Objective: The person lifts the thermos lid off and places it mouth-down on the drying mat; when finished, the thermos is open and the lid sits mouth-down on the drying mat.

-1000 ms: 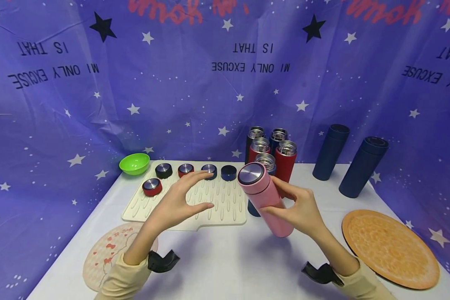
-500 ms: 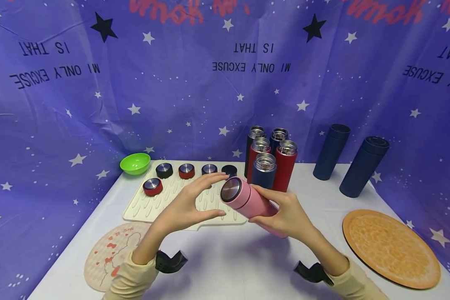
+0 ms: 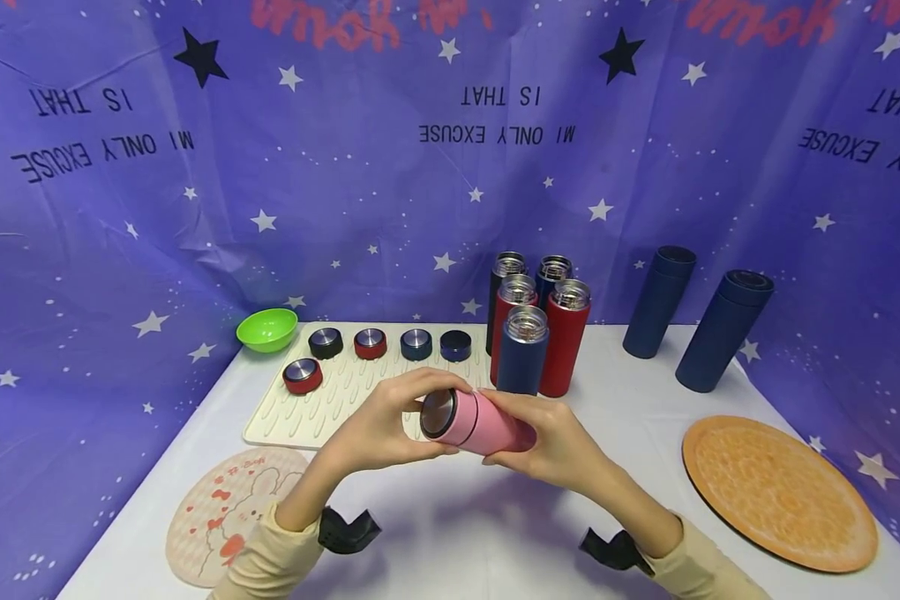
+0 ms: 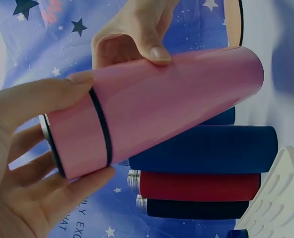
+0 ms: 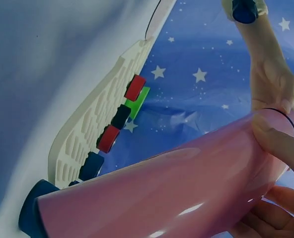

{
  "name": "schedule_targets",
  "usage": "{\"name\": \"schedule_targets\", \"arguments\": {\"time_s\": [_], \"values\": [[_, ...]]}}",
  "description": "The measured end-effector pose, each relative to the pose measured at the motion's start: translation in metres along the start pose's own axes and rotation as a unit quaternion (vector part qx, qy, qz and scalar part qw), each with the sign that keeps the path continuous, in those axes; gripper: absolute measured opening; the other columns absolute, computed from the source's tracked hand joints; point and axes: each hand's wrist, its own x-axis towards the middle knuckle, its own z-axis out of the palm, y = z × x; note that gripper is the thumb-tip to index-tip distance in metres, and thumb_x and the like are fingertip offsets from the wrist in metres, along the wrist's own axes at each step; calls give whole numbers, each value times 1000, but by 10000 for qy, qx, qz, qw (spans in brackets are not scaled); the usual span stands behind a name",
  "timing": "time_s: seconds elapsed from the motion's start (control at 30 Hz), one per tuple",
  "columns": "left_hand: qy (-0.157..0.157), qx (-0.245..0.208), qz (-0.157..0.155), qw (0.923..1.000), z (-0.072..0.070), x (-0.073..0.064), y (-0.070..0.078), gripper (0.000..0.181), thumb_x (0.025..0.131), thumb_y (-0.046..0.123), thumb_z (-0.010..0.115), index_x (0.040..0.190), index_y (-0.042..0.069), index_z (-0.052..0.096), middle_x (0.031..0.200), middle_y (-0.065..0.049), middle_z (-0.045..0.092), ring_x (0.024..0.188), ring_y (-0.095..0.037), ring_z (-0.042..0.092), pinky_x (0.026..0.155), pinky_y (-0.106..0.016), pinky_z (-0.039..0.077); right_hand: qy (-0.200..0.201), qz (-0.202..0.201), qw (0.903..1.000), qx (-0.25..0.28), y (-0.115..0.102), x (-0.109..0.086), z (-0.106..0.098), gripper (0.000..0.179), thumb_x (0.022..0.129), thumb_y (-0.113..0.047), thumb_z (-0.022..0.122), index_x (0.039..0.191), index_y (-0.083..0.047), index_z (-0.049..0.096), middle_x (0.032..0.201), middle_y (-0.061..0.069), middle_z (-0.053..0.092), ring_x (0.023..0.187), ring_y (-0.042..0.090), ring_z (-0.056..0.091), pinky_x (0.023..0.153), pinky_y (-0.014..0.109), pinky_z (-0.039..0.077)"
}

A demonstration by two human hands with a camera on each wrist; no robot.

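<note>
A pink thermos flask point(image 3: 504, 429) is tilted on its side above the table, its silver-topped lid point(image 3: 461, 417) pointing left and toward me. My left hand point(image 3: 386, 421) holds the lid, thumb on one side and fingers on the other, as the left wrist view shows at the lid point(image 4: 80, 131). With thumb and fingers my right hand point(image 3: 555, 442) grips the flask's body just below the seam. The lid is on the body, with a dark ring between them. In the right wrist view the body point(image 5: 177, 183) hides part of the right fingers.
Behind stand several lidless flasks, including a blue one point(image 3: 522, 358) and a red one point(image 3: 566, 342). Two dark blue lidded flasks point(image 3: 723, 333) are at right. Several lids sit on a cream mat point(image 3: 330, 412) beside a green bowl point(image 3: 267, 337). Round placemats point(image 3: 780, 492) flank the hands.
My right hand has tipped the pink thermos flask leftward and brought it lower, toward the middle. My left hand, apart from it before, has moved right and taken hold of its lid.
</note>
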Motion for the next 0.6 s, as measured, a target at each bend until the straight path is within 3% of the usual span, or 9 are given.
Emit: {"name": "schedule_targets", "arguments": {"time_s": [0.17, 0.33, 0.47, 0.6], "values": [[182, 62, 171, 9997, -3, 0, -2, 62, 69, 13, 87, 125, 14, 60, 121, 3, 60, 105, -17, 58, 73, -25, 57, -162, 146, 9994, 279, 4, 1, -2, 75, 65, -32, 91, 131, -12, 61, 121, 2, 66, 106, 19, 64, 88, 36, 54], [244, 62, 323, 9992, -6, 0, 0, 64, 66, 10, 89, 123, 12, 60, 121, 1, 61, 106, -17, 58, 73, -26, 58, -766, 456, 9931, 768, 13, 3, -13, 83, 68, -40, 88, 140, -18, 52, 132, -2, 59, 115, 17, 59, 94, 36, 50], [322, 19, 432, 9985, -9, 3, 10, 63, 63, 3, 89, 120, 5, 61, 118, -6, 62, 106, -19, 58, 72, -27, 58, -1199, 626, 9864, 937, 19, 2, -21, 80, 70, -41, 86, 140, -18, 53, 126, -5, 62, 104, 12, 61, 85, 32, 52], [302, -58, 398, 9987, -13, 7, 25, 62, 63, -1, 88, 118, -1, 60, 116, -12, 63, 106, -21, 58, 73, -31, 59, -1147, 546, 9876, 921, 22, 1, -21, 74, 71, -40, 86, 135, -16, 58, 117, -6, 67, 93, 8, 63, 77, 29, 54]]}}
